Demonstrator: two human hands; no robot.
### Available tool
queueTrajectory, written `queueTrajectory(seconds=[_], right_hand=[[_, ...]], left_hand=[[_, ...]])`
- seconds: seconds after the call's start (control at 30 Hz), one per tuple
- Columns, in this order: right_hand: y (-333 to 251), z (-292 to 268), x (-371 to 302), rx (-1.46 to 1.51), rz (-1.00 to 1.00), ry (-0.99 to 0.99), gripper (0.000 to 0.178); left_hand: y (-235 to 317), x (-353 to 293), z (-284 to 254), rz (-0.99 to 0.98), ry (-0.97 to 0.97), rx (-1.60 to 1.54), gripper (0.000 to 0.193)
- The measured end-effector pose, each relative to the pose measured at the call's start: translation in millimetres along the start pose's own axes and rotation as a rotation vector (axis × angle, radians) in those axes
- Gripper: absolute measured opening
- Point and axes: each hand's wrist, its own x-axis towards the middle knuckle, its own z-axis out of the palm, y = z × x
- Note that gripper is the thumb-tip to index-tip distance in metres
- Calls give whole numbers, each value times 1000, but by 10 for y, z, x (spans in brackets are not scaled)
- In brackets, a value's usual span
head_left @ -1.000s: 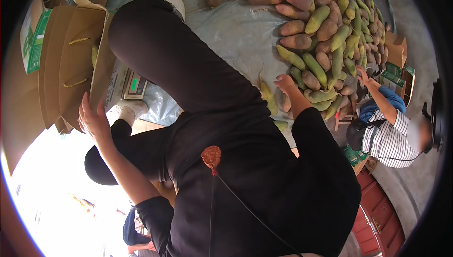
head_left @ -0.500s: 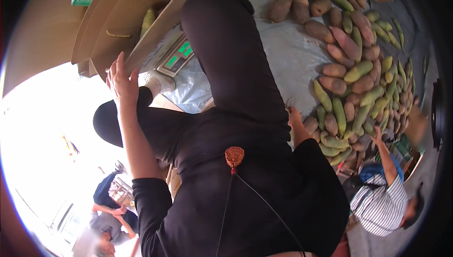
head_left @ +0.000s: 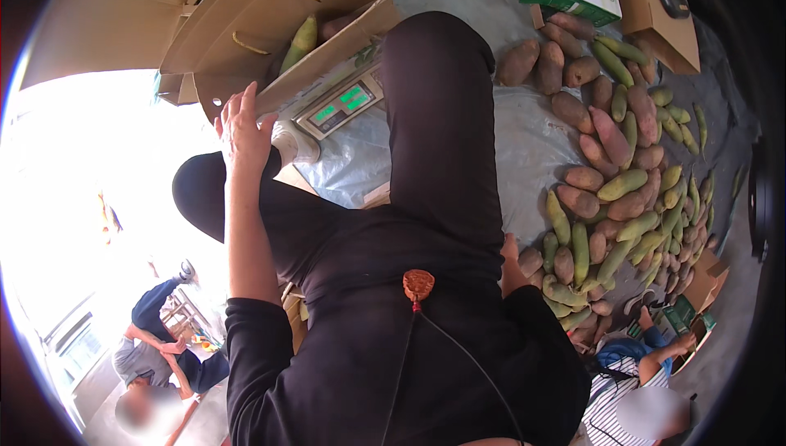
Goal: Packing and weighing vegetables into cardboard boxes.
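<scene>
"What's in the head view?"

"A brown, open box (head_left: 332,54) beside the scale (head_left: 342,108). A long green vegetable (head_left: 301,43) lies inside, by its right edge."

"Left hand (head_left: 244,136)?"

"Fingers loosely spread, empty, at its near corner."

"Right hand (head_left: 511,262)?"

"More hidden than before. Can't tell its fingers."

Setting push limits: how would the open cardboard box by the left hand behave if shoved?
The open cardboard box may flex at its rim, since the walls look thin. It is probably heavier than bare cardboard: a green vegetable lies inside. That vegetable, long and rounded, could roll.
</scene>
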Motion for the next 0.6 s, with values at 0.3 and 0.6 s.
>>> queueTrajectory(seconds=[0.3, 0.6], right_hand=[[-585, -1260, 439, 689, -371, 323, 35], [-3412, -3100, -332, 687, -972, 422, 45]], left_hand=[[190, 27, 80, -23, 2, -78, 65], [190, -97, -31, -49, -19, -94, 71]])
